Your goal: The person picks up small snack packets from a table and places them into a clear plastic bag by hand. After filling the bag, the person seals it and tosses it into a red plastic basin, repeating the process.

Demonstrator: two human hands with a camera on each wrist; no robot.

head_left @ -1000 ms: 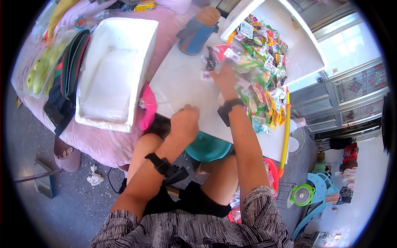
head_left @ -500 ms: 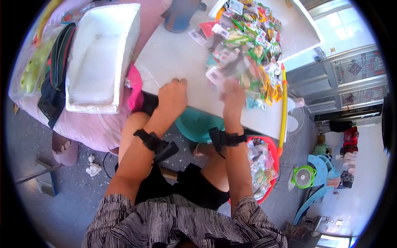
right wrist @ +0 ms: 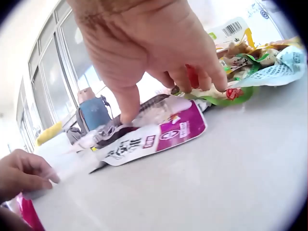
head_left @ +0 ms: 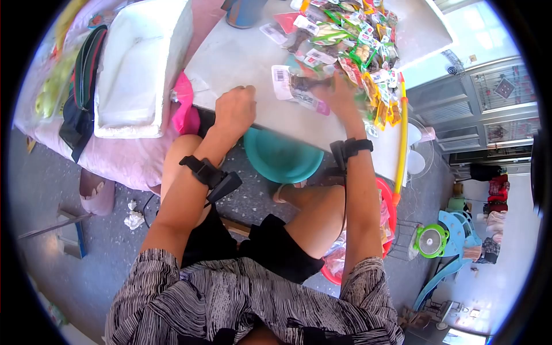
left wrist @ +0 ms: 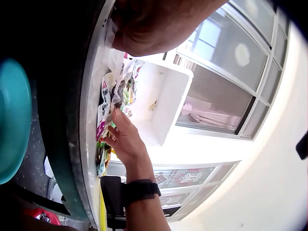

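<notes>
My right hand (head_left: 343, 99) is over the near-left side of a heap of snack packets (head_left: 368, 54). Thumb and fingers grip a dark-filled packet with a white and purple label (right wrist: 161, 137); its white end with a barcode (head_left: 281, 80) sticks out leftwards. In the right wrist view the label lies close over the white tabletop, and the fingertips also reach other packets. My left hand (head_left: 236, 109) rests at the table's near edge with its fingers curled. It pinches translucent plastic film (left wrist: 111, 36), which the right wrist view shows between thumb and fingers.
A white foam box (head_left: 422, 34) lies behind the heap, another (head_left: 135, 75) on the pink bed. A blue-sleeved bottle (head_left: 244, 14) stands at the table's back. Below are a teal basin (head_left: 282, 158) and a red tub of packets (head_left: 386, 215). A yellow tube (head_left: 401, 144) edges the table.
My right hand moved from the upper heap down towards the near edge, then a little forward again, with the purple-labelled packet now sharp in it. The left hand stays at the edge; the head view shifted.
</notes>
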